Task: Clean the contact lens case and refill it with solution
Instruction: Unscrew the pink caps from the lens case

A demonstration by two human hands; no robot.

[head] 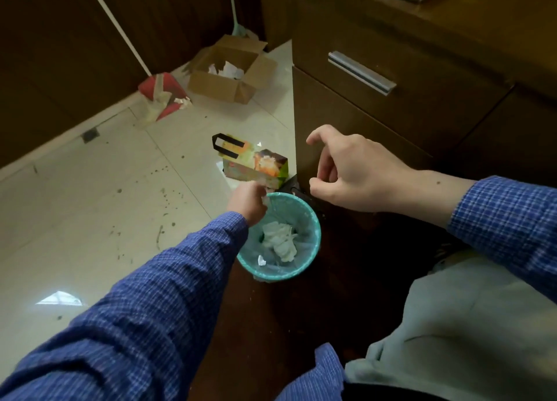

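I note the left hand pinching a white tissue scrap over the teal bin; right hand loosely spread, empty.

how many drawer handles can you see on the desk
1. A single metal drawer handle sits on the upper drawer front of the wooden desk, above the right hand. Others may be out of frame.

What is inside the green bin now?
The bin holds a clear liner, a crumpled white tissue and a small white scrap. The left hand covers its rim; under the tissue is hidden.
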